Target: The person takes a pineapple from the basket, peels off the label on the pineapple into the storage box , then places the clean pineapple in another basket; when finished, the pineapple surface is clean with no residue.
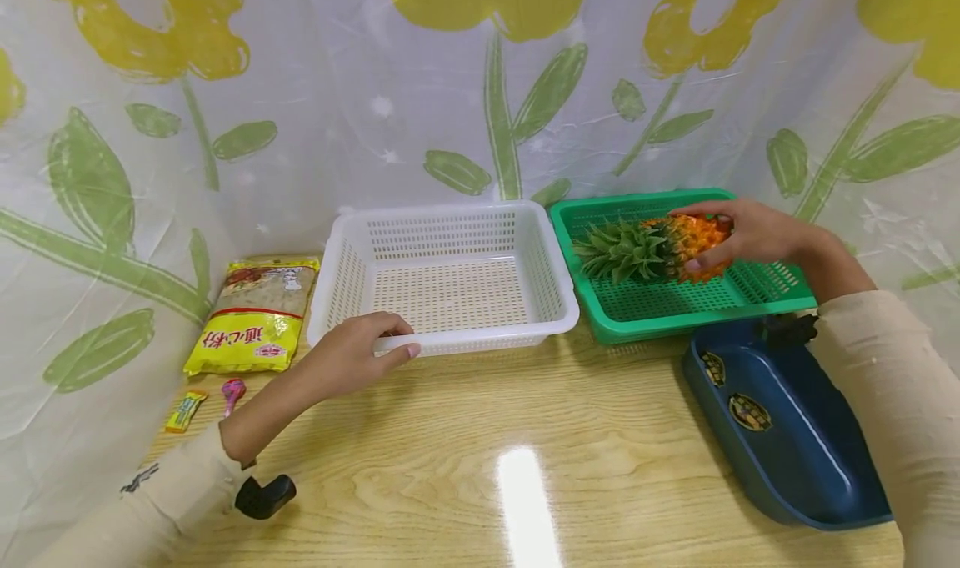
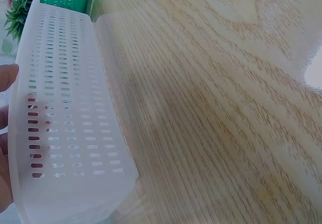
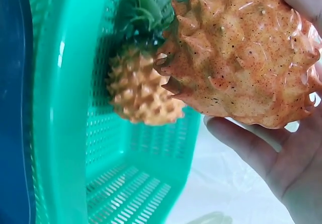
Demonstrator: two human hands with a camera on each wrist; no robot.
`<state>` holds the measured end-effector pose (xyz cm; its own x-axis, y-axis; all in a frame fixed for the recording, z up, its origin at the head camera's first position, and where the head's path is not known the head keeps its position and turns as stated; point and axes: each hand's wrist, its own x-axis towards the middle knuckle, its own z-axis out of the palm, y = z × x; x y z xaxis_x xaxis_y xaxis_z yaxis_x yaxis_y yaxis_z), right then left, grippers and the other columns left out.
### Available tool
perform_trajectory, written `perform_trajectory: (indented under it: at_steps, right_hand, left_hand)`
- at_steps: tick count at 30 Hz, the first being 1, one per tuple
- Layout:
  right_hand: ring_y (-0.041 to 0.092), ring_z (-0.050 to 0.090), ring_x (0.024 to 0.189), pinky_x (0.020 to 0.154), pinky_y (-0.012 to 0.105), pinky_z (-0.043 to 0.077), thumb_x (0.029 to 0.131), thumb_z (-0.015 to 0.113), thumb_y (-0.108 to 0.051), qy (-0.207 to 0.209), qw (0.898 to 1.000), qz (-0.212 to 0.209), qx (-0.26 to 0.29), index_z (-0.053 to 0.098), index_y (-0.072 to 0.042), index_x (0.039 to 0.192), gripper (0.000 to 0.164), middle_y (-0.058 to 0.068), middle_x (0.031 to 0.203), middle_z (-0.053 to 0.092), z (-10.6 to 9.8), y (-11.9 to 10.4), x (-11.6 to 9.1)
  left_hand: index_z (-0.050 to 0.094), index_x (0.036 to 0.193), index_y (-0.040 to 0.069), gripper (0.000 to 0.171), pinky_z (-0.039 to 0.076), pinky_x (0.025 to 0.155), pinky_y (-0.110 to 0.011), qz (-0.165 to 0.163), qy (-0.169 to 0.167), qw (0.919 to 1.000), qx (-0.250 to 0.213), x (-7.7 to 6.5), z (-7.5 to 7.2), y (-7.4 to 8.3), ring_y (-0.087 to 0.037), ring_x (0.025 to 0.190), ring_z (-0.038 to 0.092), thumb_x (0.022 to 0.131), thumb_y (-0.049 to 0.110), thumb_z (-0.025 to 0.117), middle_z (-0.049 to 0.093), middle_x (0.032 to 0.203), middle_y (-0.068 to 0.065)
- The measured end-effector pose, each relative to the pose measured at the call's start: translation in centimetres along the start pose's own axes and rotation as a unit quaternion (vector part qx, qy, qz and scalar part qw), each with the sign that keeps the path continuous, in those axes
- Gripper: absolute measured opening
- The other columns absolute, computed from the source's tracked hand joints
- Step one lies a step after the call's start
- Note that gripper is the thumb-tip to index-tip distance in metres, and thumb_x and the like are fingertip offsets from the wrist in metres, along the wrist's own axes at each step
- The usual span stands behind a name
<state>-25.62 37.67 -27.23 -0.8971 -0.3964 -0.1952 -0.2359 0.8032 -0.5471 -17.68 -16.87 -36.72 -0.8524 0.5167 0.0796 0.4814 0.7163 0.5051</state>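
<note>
A white slotted plastic basket (image 1: 487, 337) stands against the curtain in the head view. My left hand (image 1: 358, 355) grips its front rim near the left corner, thumb outside and fingers over the inside. To the right is a green slotted basket (image 1: 697, 324). Over it my right hand (image 1: 757, 236) holds an orange, spiky pineapple (image 1: 696, 243), thumb on the near side and fingers on the far side. The right wrist view shows the held pineapple (image 3: 241, 58) close up. Behind it, a second pineapple (image 3: 143, 88) with green leaves lies inside the green basket.
A dark blue basin (image 1: 806, 434) sits in front of the green basket, partly under my right sleeve. Left of the white basket lies a yellow food bag (image 1: 251, 322), with a pink-wrapped lollipop (image 1: 233, 391) and a small yellow packet (image 1: 185, 411) nearer. A flower-print curtain (image 1: 322, 101) hangs behind.
</note>
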Motion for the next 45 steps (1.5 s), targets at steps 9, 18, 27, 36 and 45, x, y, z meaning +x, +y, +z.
perform_trajectory:
  at_steps: [9, 18, 27, 36, 45]
  right_hand:
    - [0.017, 0.064, 0.088, 0.077, 0.030, 0.051, 0.089, 0.079, -0.023, -0.011, 0.999, 0.030, -0.015, 0.038, -0.022, 0.155, 0.078, 0.011, 0.108, 0.069, -1.2, 1.8, 0.3]
    - [0.044, 0.046, 0.129, 0.091, 0.055, 0.049, 0.089, 0.078, -0.024, -0.070, 0.996, 0.024, -0.043, 0.038, -0.009, 0.155, 0.079, 0.026, 0.156, 0.033, -1.5, 2.5, 0.9]
    - [0.054, 0.024, 0.142, 0.100, 0.068, 0.040, 0.088, 0.079, -0.023, -0.114, 0.993, 0.035, -0.006, 0.034, -0.007, 0.154, 0.082, 0.029, 0.160, 0.021, -0.8, 3.4, 1.6]
    - [0.054, 0.024, 0.142, 0.101, 0.067, 0.040, 0.088, 0.079, -0.024, -0.127, 0.991, 0.040, -0.021, 0.037, -0.005, 0.149, 0.077, 0.031, 0.158, 0.023, -0.2, 3.7, 2.3]
    - [0.055, 0.023, 0.143, 0.101, 0.063, 0.043, 0.088, 0.078, -0.029, -0.157, 0.986, 0.054, -0.023, 0.036, -0.004, 0.148, 0.077, 0.032, 0.159, 0.020, 0.3, 3.8, 3.2]
  left_hand:
    - [0.071, 0.106, 0.017, 0.023, 0.052, 0.080, -0.039, -0.002, 0.002, 1.0000, 0.003, 0.0, 0.1, 0.0, -0.011, 0.085, 0.061, 0.097, 0.038, 0.066, 0.070, 0.095, 0.007]
    - [0.071, 0.106, 0.018, 0.023, 0.052, 0.082, -0.039, -0.001, 0.000, 1.0000, 0.005, 0.1, 0.1, 0.1, -0.012, 0.088, 0.062, 0.097, 0.039, 0.066, 0.070, 0.098, 0.006]
    - [0.071, 0.108, 0.016, 0.025, 0.053, 0.083, -0.042, 0.002, 0.003, 1.0000, 0.007, 0.1, 0.2, -0.1, -0.015, 0.091, 0.064, 0.097, 0.039, 0.066, 0.071, 0.100, 0.005]
    - [0.071, 0.110, 0.016, 0.027, 0.053, 0.083, -0.042, 0.003, -0.002, 1.0000, 0.004, 0.1, 0.2, -0.2, -0.016, 0.093, 0.066, 0.098, 0.039, 0.066, 0.071, 0.102, 0.004]
    - [0.071, 0.110, 0.016, 0.027, 0.053, 0.082, -0.042, 0.004, -0.001, 1.0000, 0.004, 0.1, 0.3, -0.3, -0.015, 0.091, 0.066, 0.097, 0.039, 0.066, 0.071, 0.101, 0.004]
